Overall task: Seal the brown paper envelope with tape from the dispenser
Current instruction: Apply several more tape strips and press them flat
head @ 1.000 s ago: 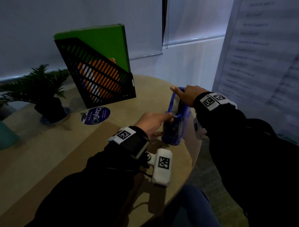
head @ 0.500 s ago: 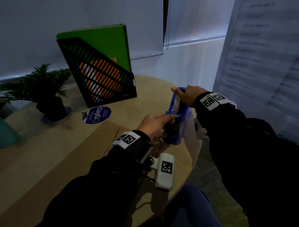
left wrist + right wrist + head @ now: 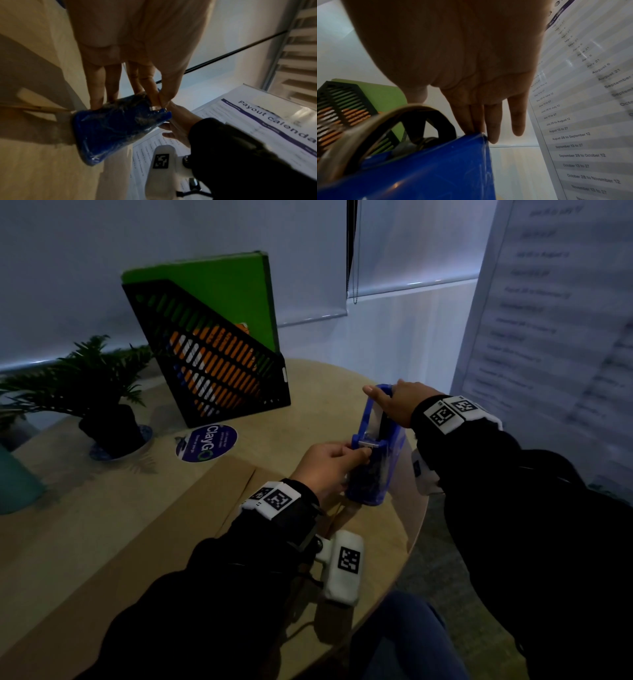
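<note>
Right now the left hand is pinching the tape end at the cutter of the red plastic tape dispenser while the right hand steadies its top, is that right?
Not quite: the tape dispenser is blue plastic, not red, as the head view shows. The rest holds: the left hand pinches the tape end at the cutter and the right hand steadies its top.

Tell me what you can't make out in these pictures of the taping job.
- Brown paper envelope: head view, its near end lies under the left sleeve, so the flap's state is hidden.
- Tape end: left hand pinches at the blue tape dispenser's cutter; the fingers cover how much is pulled out.
- Right hand: right wrist view, its grip on the dispenser top is cut off by the blue body.
- Wall calendar: head view, text blurred.
</note>
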`<action>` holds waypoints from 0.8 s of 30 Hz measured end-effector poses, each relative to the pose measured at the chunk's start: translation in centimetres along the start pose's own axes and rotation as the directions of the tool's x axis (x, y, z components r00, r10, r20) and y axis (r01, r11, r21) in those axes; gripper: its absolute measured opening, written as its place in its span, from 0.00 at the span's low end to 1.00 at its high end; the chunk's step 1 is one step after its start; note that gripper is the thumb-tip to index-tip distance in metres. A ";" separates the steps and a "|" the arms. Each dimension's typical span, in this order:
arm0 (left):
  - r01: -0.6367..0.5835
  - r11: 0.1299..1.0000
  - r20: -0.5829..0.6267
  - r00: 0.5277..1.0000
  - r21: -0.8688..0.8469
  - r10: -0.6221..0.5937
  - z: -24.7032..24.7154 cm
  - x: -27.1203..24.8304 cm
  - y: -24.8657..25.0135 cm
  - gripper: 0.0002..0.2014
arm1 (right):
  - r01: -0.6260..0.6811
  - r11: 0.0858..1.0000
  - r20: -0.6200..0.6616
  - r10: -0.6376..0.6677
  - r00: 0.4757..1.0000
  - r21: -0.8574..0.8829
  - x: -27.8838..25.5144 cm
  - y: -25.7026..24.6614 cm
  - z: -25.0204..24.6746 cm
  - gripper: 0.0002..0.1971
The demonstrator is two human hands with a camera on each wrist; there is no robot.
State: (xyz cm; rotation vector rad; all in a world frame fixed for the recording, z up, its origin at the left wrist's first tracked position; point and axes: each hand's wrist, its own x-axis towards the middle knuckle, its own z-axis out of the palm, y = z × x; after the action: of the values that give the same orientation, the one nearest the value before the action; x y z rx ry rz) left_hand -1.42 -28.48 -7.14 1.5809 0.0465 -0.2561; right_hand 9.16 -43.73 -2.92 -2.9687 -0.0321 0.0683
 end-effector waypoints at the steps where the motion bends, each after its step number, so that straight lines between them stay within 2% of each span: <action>1: -0.015 1.000 0.001 1.000 0.001 0.015 0.0 0.0 -0.1 0.17 | -0.005 1.000 0.002 0.005 1.000 0.004 -0.1 0.0 0.0 0.45; 4: -0.047 0.998 0.010 0.999 0.039 0.046 -0.1 0.0 -0.3 0.23 | -0.012 1.000 0.008 0.012 1.000 0.004 -0.3 -0.1 -0.1 0.45; 7: -0.057 0.997 0.005 0.998 0.057 0.056 -0.3 -0.2 -0.3 0.24 | -0.011 1.000 0.023 0.011 1.000 -0.001 -0.5 -0.2 -0.2 0.45; 13: -0.071 0.974 0.033 0.997 0.217 0.065 -0.5 -1.4 0.8 0.15 | -0.012 1.000 0.029 0.012 1.000 -0.014 -0.7 -0.2 -0.4 0.43; 16: -0.028 0.954 0.091 0.996 0.299 0.001 -1.3 -1.6 2.0 0.09 | -0.015 1.000 0.040 0.015 0.999 -0.005 -0.7 -0.4 -0.5 0.44; 18: -0.047 0.905 0.095 0.995 0.423 0.007 -2.1 -2.0 3.1 0.12 | -0.029 0.999 0.053 0.027 0.998 0.025 -0.6 -0.5 -0.8 0.45; 20: -0.078 0.877 0.068 0.996 0.473 0.052 -3.3 -2.7 3.9 0.14 | -0.056 0.997 0.075 0.052 0.996 0.058 -0.6 -0.3 -0.8 0.45; 22: -0.109 0.878 0.062 0.994 0.465 0.090 -4.9 -3.6 4.6 0.13 | -0.089 0.995 0.022 0.088 0.996 0.048 -1.3 -0.4 -0.9 0.43; 24: -0.120 0.890 0.040 0.993 0.440 0.114 -6.7 -4.5 5.0 0.13 | -0.023 0.999 -0.137 0.027 0.990 0.030 -2.5 -1.6 -1.6 0.39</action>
State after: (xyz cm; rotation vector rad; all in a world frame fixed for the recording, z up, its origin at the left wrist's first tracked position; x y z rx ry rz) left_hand -3.98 -21.37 -1.36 2.0280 -0.1267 -0.1892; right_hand 6.76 -42.53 -0.97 -2.9380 0.0230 -0.1317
